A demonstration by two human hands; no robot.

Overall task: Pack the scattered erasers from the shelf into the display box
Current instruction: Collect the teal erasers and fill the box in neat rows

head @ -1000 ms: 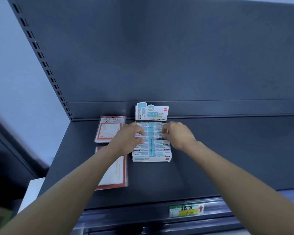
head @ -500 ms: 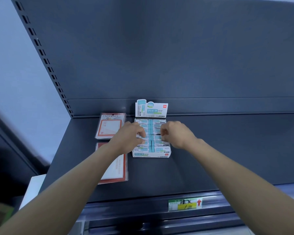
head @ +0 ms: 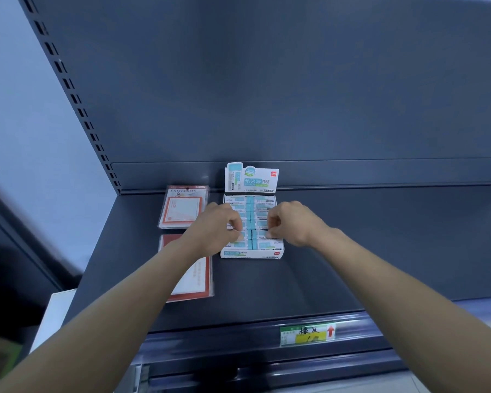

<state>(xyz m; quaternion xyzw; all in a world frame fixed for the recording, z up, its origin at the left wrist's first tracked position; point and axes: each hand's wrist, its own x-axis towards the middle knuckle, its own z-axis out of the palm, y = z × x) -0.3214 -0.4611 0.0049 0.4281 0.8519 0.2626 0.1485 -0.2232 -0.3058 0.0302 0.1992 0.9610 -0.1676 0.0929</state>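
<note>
A white and teal display box (head: 251,254) stands on the dark shelf (head: 338,251) with its printed header card (head: 251,178) upright at the back. Two columns of teal and white erasers (head: 262,204) fill it. My left hand (head: 214,228) rests over the left column, its fingertips curled and pinching at an eraser near the front. Over the right column, my right hand (head: 291,222) has its fingertips pressed on an eraser (head: 262,235) in the second row from the front. No loose erasers show on the shelf.
Two packs of red-bordered cards lie left of the box, one at the back (head: 183,207) and one nearer the front (head: 193,276), partly under my left forearm. A green and yellow price label (head: 308,334) sits on the shelf's front rail. A slotted upright (head: 68,89) runs up the left.
Both hands have slid from the middle rows toward the front rows of the box. The view has shifted slightly.
</note>
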